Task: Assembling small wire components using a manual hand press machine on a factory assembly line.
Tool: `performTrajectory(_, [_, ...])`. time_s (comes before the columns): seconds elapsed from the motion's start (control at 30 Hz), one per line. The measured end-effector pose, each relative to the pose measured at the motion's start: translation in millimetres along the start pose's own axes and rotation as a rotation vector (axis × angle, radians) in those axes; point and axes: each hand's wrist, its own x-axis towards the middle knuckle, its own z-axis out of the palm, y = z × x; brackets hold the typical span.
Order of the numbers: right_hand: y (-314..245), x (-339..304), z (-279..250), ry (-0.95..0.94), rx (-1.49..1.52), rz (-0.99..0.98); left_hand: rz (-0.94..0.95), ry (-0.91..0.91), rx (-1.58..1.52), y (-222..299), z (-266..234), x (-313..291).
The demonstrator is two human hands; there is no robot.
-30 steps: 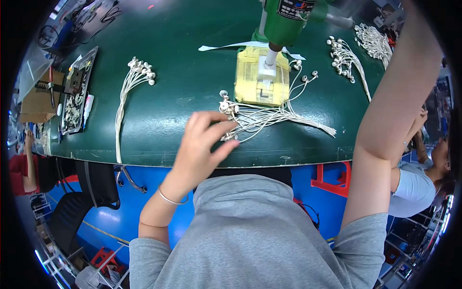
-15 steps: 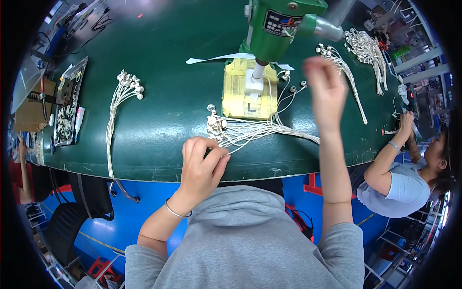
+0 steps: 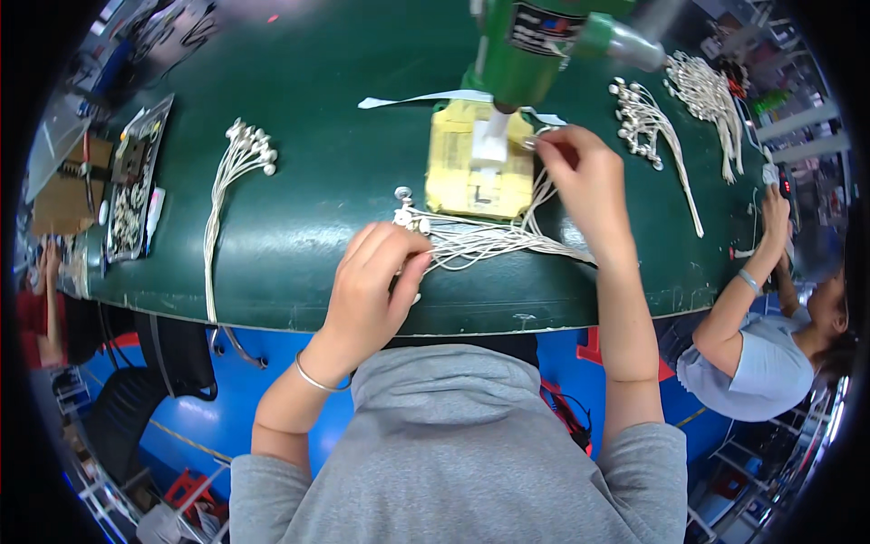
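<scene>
A green hand press point(image 3: 526, 68) stands over a yellow fixture block point(image 3: 442, 172), its white tip down on a white holder point(image 3: 489, 145). At the block's right edge, my right hand point(image 3: 584, 181) is closed, a small earbud point(image 3: 532, 143) between thumb and forefinger. A loose bundle of white earphone cables point(image 3: 498, 240) lies in front of the block, its earbud ends point(image 3: 408, 213) at the left. Beside those ends my left hand point(image 3: 372, 276) is curled, thumb and forefinger close together at the cables; what it pinches is hidden.
More earphone cable bundles lie on the green table, one at the left point(image 3: 217, 199) and others at the right point(image 3: 666, 136) and far right point(image 3: 711, 100). A tray of small parts point(image 3: 136, 181) sits at the far left. Another person's arm point(image 3: 757, 263) rests at the right edge.
My right hand has come down and left from beside the right-hand bundle to the block's right edge. My left hand has shifted slightly up. The whole view has moved a little.
</scene>
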Motion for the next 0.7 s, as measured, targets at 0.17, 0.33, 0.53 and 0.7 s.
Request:
performTrajectory(0.17, [-7.4,-16.6,-11.7,0.073,-0.250,-0.188,-0.096,-0.063,-0.227,-5.4,0.1,12.4])
performTrajectory(0.33, [-61.9,-52.7,1.8,-0.326,0.285,-0.319,-0.307,-0.208,-0.572,-12.1,-8.5,17.0])
performTrajectory(0.53, [-51.8,-58.1,15.9,-0.321,0.293,-0.365,-0.527,-0.287,-1.109,-4.9,-7.7,28.0])
performTrajectory(0.7, [-48.2,-57.3,10.1,-0.243,0.278,-0.399,-0.481,-0.286,-1.118,-13.1,-2.9,24.0])
